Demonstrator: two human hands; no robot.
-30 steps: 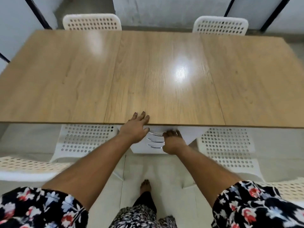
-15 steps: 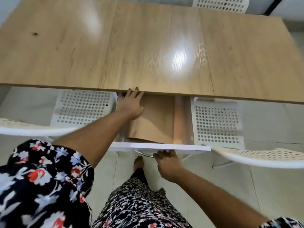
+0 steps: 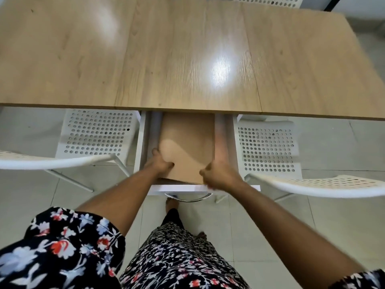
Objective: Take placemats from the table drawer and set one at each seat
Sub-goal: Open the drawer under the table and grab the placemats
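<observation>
The white table drawer (image 3: 177, 187) is pulled out from under the near edge of the wooden table (image 3: 187, 55), its metal handle (image 3: 187, 198) at the front. Tan placemats (image 3: 188, 142) lie stacked inside it. My left hand (image 3: 159, 162) grips the near left corner of the top placemat, fingers curled over it. My right hand (image 3: 218, 174) holds the near right edge of the stack, which is lifted a little off the drawer bottom at the front.
A white perforated chair (image 3: 95, 136) stands left of the drawer and another (image 3: 268, 147) right of it, both tucked under the table. A third chair's back (image 3: 268, 1) shows at the far side. My feet stand on the tiled floor (image 3: 260, 226).
The drawer went from closed to pulled out. My right hand left the handle and took the stack's right edge; my left hand moved from the table edge to the placemat's near left corner.
</observation>
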